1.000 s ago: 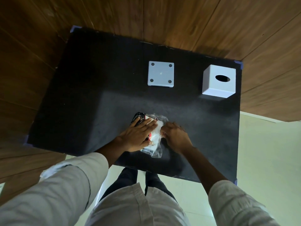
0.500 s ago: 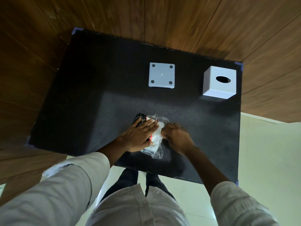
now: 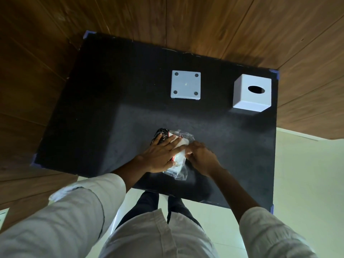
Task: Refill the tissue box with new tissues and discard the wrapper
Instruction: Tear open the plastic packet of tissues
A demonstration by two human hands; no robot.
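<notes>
The tissue pack (image 3: 176, 155), white tissues in clear plastic wrap with black and red print, lies on the black table (image 3: 104, 116) near its front edge, about midway across. The left hand (image 3: 160, 155) lies flat on top of the pack, fingers spread and pointing toward the far right, pressing it down. The right hand (image 3: 202, 157) meets the pack at its right side, fingers curled in and pinching the wrap there; its fingertips touch those of the left hand. Loose clear wrap sticks out at the pack's near end and its far end.

Farther back on the table, well apart from the pack, sits the white box base (image 3: 185, 84), a flat square with 4 dark dots at its corners. To its right, near the table's far right corner, stands the white box cover (image 3: 251, 94), its oval slot facing up. Wooden panels lie behind and left of the table.
</notes>
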